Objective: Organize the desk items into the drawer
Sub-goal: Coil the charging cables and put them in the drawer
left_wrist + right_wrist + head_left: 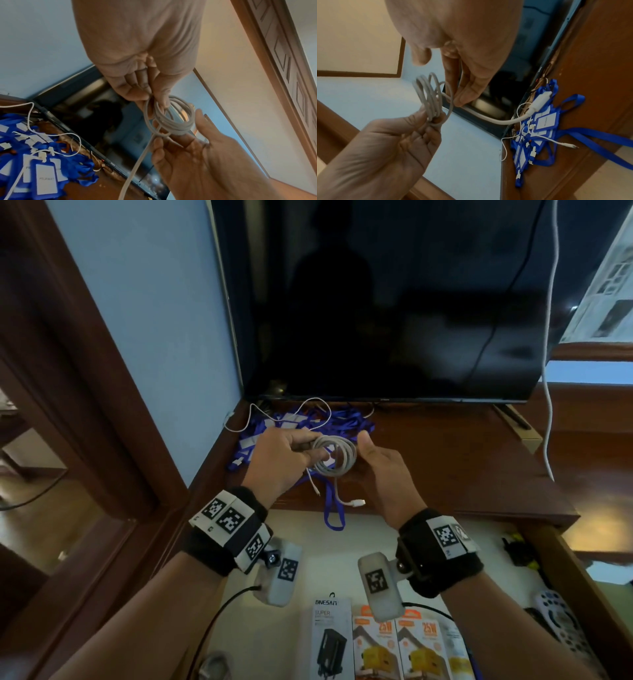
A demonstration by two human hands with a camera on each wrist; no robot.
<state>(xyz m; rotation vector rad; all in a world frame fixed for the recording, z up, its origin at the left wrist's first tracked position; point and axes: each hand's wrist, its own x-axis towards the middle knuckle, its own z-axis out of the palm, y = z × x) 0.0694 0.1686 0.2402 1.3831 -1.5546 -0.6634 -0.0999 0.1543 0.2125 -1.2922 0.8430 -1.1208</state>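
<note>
A coiled white cable (pixel 337 456) hangs above the wooden desk (pixel 452 460). My left hand (pixel 313 450) pinches one side of the coil (pixel 173 121) between thumb and fingers. My right hand (pixel 359 462) is at the coil's other side, thumb raised and apart. In the right wrist view the cable's loose tail (pixel 496 121) runs between the fingers (pixel 467 89) of that hand. The tail's plug (pixel 358 502) dangles over the desk's front edge. The open drawer (pixel 565 563) lies below both wrists.
Blue lanyards with badge holders (pixel 308 422) and a thin white cable (pixel 291 409) lie on the desk before a dark TV (pixel 394 302). In the drawer are three charger boxes (pixel 334 642) and a remote (pixel 561 621). A wall stands to the left.
</note>
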